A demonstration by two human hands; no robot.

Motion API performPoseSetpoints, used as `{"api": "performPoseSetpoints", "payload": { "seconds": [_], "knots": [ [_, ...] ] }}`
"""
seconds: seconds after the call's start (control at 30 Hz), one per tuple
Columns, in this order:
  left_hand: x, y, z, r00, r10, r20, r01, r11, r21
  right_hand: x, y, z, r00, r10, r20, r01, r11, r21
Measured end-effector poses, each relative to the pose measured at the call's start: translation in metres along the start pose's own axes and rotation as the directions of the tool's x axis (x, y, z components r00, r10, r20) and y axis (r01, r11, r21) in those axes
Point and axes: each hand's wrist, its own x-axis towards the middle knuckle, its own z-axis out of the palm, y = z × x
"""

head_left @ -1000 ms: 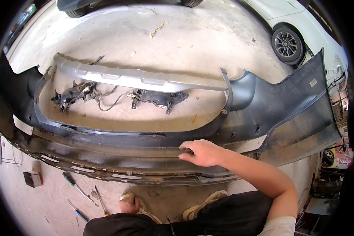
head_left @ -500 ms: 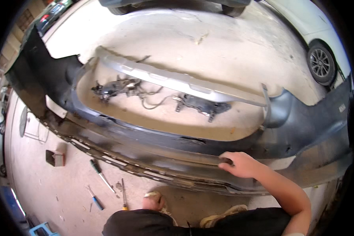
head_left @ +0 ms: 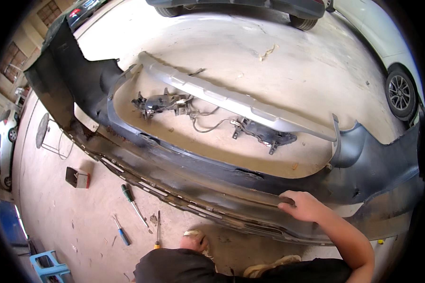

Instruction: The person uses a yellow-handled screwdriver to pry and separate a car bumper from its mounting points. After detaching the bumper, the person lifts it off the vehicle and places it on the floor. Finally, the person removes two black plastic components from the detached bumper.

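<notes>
A large black car bumper (head_left: 198, 162), dusty on its inner side, lies on the floor across the whole view. My right hand (head_left: 301, 206) rests on its near lower ridge, right of the middle, fingers curled over the plastic and thumb bent in. A small dark patch shows between thumb and fingers; whether it is a separate piece is hard to tell. My left hand is out of view. Inside the bumper's opening lie two black lamp-like units (head_left: 264, 132) joined by a cable (head_left: 208, 128). A silver trim strip (head_left: 222, 96) spans the opening's far side.
Near my foot (head_left: 192, 241) lie a green-handled screwdriver (head_left: 133, 203), a blue-handled one (head_left: 122, 233) and a yellow-handled one (head_left: 158, 231). A small open box (head_left: 78, 178), a round stool (head_left: 42, 131) and a blue plastic stool (head_left: 49, 268) stand left. Cars, one white (head_left: 378, 33), surround the area.
The view has swung, so the scene sits further right and lower. My right hand stays at about the same place on the bumper.
</notes>
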Motion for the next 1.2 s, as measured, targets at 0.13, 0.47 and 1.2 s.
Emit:
{"api": "performPoseSetpoints", "payload": {
  "seconds": [0.13,0.47,1.2],
  "knots": [
    [-0.001,-0.004,-0.003,1.0,0.003,-0.023,-0.004,1.0,-0.027,0.0,-0.007,-0.003,1.0,-0.007,-0.002,0.007,1.0,-0.008],
    [0.009,0.001,-0.016,0.995,-0.092,-0.032,0.083,0.974,-0.209,0.003,-0.007,-0.009,1.0,0.02,0.022,-0.02,1.0,0.005],
    [0.118,-0.118,-0.139,0.714,-0.689,0.127,0.346,0.189,-0.919,0.134,0.001,0.039,0.998,0.024,-0.052,-0.04,0.944,-0.329]
  ]
}}
